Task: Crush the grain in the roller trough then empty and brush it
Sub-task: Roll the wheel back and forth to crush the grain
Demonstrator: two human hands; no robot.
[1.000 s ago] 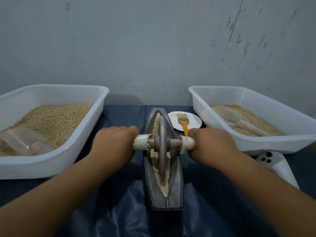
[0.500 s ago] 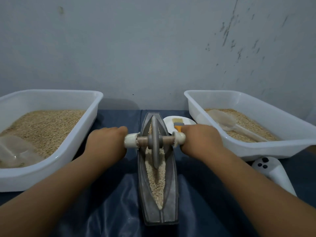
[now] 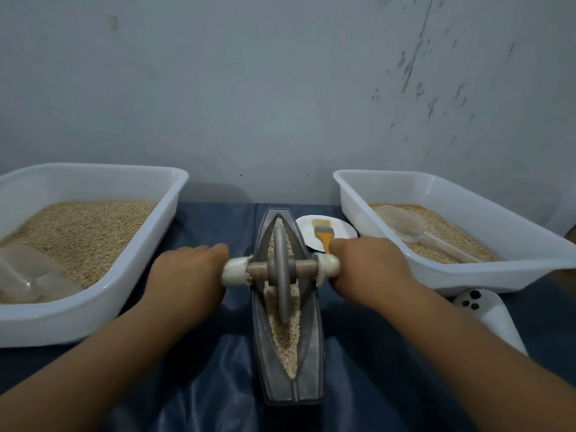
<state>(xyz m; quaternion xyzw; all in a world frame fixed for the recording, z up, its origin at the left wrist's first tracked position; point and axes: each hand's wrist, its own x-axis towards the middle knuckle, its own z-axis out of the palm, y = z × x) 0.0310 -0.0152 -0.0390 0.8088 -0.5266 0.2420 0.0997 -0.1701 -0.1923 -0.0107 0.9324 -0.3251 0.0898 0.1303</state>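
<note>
A grey boat-shaped roller trough lies lengthwise in the middle of the dark blue table cover, with pale grain along its groove. A grey metal roller wheel stands upright in the groove on a wooden axle with white-wrapped ends. My left hand grips the left axle end and my right hand grips the right end. The wheel sits around the trough's middle, slightly toward the far half. An orange-handled brush lies on a small white plate just behind my right hand.
A white tub of grain with a clear scoop stands at the left. Another white tub of grain with a clear spoon stands at the right. A white device with dark buttons lies by my right forearm. A grey wall rises behind.
Both hands rolled the wheel to the far end of the trough, then drew it back toward the middle. More grain shows at the near end than one second ago.
</note>
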